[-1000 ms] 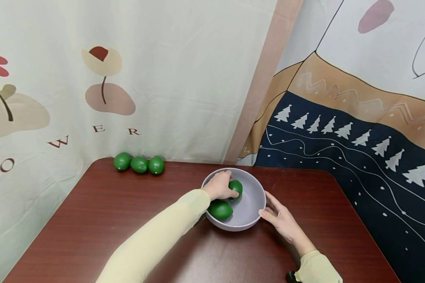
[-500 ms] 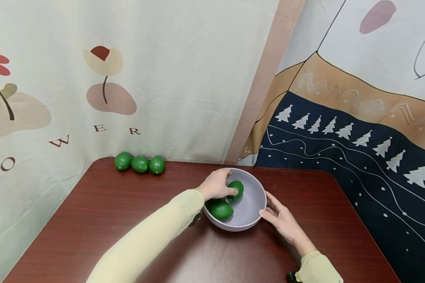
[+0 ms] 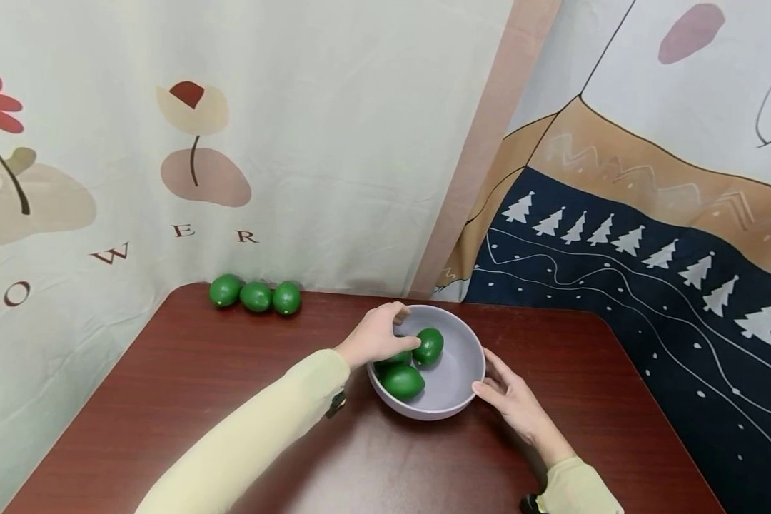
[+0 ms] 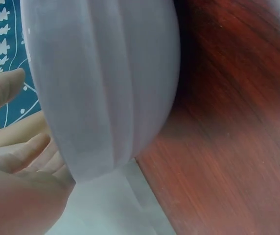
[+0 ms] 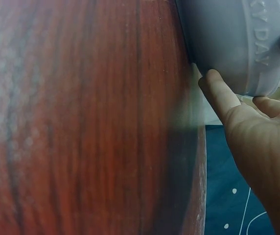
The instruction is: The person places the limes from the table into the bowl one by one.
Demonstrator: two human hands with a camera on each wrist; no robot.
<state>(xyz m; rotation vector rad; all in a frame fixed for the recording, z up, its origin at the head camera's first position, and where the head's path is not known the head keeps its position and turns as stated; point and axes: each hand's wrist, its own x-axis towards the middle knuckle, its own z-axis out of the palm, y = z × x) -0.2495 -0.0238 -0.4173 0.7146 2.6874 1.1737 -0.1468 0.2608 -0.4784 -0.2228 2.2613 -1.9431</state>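
Observation:
A round lilac bowl stands on the table with three green limes in it. One lime lies toward the bowl's middle, another lime near its front left side. A third lime is partly covered by my left hand, which reaches over the bowl's left rim, thumb and fingers spread apart. In the left wrist view nothing shows between those fingers, beside the bowl's ribbed outer wall. My right hand holds the bowl's right side, thumb at the rim and fingers along the wall.
At the table's back left corner three more limes sit in a row: a left lime, a middle lime and a right lime. Printed curtains hang right behind the brown wooden table.
My left hand has let go of the lime in the bowl's middle and drawn back leftward toward the rim. My right hand keeps its place on the bowl.

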